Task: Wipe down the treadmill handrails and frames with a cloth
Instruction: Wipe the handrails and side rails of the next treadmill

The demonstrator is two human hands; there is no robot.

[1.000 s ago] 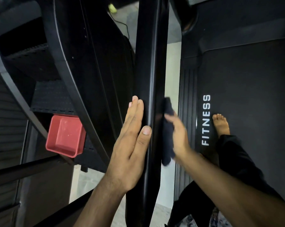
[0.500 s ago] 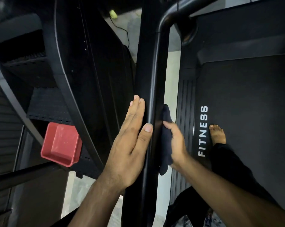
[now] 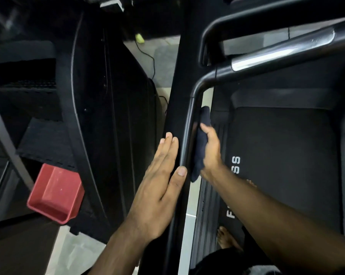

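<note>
A black upright frame post (image 3: 177, 108) of the treadmill runs down the middle of the head view. A black handrail tube (image 3: 189, 124) lies along its right side and bends right near the top. My left hand (image 3: 159, 185) lies flat and open against the post's left face, thumb on the tube. My right hand (image 3: 211, 153) presses a dark cloth (image 3: 202, 135) against the right side of the tube. The cloth sticks out above and below my fingers.
The treadmill belt (image 3: 282, 155) with white lettering lies to the right, with my bare foot (image 3: 227, 239) on the ribbed side rail. A silver grip bar (image 3: 282, 50) crosses the top right. A red plastic tub (image 3: 56, 193) sits lower left on dark machinery. A cable (image 3: 149, 56) trails on the floor.
My right hand has slid the cloth up the handrail tube toward the bend. The view has tilted up, bringing the bend and silver bar into sight. My left hand stays flat on the post.
</note>
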